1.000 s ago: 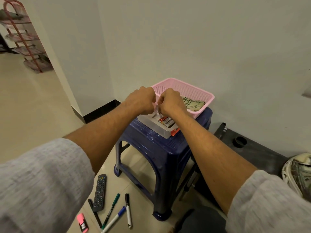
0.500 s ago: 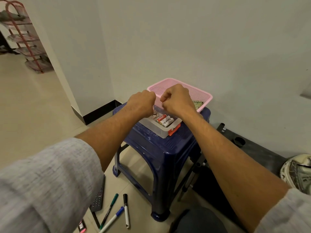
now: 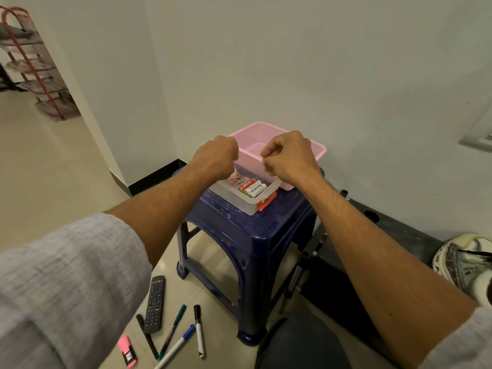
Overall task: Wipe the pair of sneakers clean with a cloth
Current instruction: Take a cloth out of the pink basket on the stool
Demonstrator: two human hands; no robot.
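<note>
1. Against the far wall, a dark blue plastic stool (image 3: pixel 255 235) stands on pale floor tiles;
2. a pink mesh basket (image 3: pixel 319 151) sits on the far part of the stool's top;
3. one worn whitish sneaker (image 3: pixel 463 265) lies on the floor at the right edge, cut off by the frame and well apart from both hands;
4. a clear plastic tray (image 3: pixel 234 198) sits on the near part of the top, just beside the basket;
5. the left hand (image 3: pixel 217 158) hangs clenched over the tray's left end; a small pink thing (image 3: pixel 235 178) shows just under it, and I cannot tell whether it is grasped;
6. the right hand (image 3: pixel 290 158) is over the basket's near wall, fingers curled, thumb against forefinger; I cannot tell whether it pinches anything;
7. a black remote (image 3: pixel 155 304) lies on the floor, near and left of the stool;
8. several markers (image 3: pixel 198 331) and a pink highlighter (image 3: pixel 127 351) lie just beside the remote;
9. three batteries (image 3: pixel 253 187) lie side by side in the tray.
</note>
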